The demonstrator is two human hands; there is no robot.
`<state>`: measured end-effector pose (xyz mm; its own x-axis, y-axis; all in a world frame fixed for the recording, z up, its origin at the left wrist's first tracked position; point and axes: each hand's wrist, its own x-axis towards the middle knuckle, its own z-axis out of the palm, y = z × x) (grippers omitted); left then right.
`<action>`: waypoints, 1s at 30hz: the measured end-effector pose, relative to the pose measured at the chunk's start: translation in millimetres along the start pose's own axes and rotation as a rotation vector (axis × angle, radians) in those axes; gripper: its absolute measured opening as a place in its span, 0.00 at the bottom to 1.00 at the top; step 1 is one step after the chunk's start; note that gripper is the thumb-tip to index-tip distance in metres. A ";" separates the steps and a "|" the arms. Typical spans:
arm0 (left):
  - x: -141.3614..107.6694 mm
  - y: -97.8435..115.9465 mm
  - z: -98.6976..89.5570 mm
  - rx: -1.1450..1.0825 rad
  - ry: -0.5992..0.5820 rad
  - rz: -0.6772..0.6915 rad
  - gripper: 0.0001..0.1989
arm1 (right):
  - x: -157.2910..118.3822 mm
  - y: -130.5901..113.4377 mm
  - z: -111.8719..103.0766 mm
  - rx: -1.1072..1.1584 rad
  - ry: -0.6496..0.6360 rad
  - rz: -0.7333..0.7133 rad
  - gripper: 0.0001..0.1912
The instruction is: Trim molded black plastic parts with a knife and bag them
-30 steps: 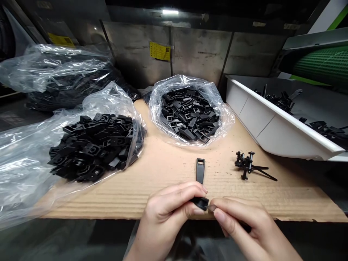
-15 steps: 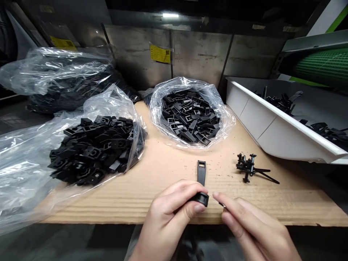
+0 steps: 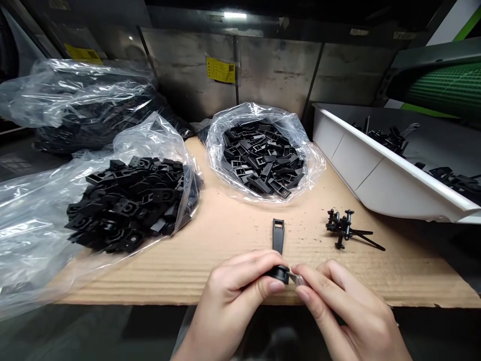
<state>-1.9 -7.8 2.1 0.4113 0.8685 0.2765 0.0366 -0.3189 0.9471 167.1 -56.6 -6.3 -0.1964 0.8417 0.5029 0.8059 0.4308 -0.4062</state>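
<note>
My left hand (image 3: 236, 296) pinches a small rounded black plastic part (image 3: 278, 274) between thumb and forefinger, above the front of the cardboard. Between the thumb and forefinger of my right hand (image 3: 345, 306) is a small shiny, pointed piece like a blade (image 3: 296, 278). Its tip meets the right end of the black part. Most of the pointed piece is covered by my fingers. Just beyond my left fingertips lies a flat black plastic clip (image 3: 278, 235) with a square opening at its far end.
A clear bag (image 3: 221, 175) of black clips stands at the back middle. Another bag (image 3: 158, 130) spills black parts at left, with a fuller bag (image 3: 75, 100) behind. On the right are a white bin (image 3: 376, 165) and a cluster of black pins (image 3: 341, 228). The cardboard (image 3: 150, 281) ends in front.
My right hand has moved left, bringing the shiny piece from a gap away into contact with the black part's end. My left hand keeps its grip almost in place.
</note>
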 end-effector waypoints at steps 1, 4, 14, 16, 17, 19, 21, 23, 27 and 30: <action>0.2 -0.3 -0.2 -0.006 -0.008 -0.014 0.11 | -0.3 -0.7 1.3 0.002 0.028 -0.009 0.12; 0.9 -0.8 -0.1 -0.036 -0.022 -0.092 0.06 | -0.1 -2.6 6.7 0.000 0.156 -0.001 0.11; 2.5 0.8 -2.2 -0.026 -0.050 0.008 0.12 | -0.5 0.2 -1.5 0.126 0.178 0.109 0.11; 0.3 -3.5 -0.2 0.070 0.007 0.112 0.15 | -0.7 -1.7 -5.2 0.212 0.171 0.170 0.09; -1.0 -6.1 1.1 0.131 0.035 0.166 0.16 | -0.4 -2.7 -6.1 0.248 0.152 0.182 0.09; -3.5 -11.0 3.3 0.246 0.078 0.274 0.16 | 0.9 -4.0 -6.1 0.264 0.089 0.157 0.08; -4.9 -14.5 4.6 0.326 0.085 0.346 0.15 | 2.0 -4.3 -4.4 0.242 0.038 0.140 0.07; -5.4 -16.2 4.7 0.370 0.067 0.395 0.15 | 2.3 -4.2 -2.4 0.219 0.024 0.151 0.06; -7.0 -18.0 2.7 0.406 0.035 0.465 0.16 | 2.1 -3.4 -2.1 0.213 -0.008 0.160 0.07; -9.4 -18.2 0.9 0.392 0.016 0.468 0.17 | 5.9 -2.0 -7.9 0.232 -0.099 0.155 0.08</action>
<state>-5.6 -10.5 -17.9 0.4507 0.6070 0.6546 0.1889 -0.7815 0.5946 168.7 -55.0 3.4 -0.1439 0.9261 0.3487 0.6837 0.3477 -0.6416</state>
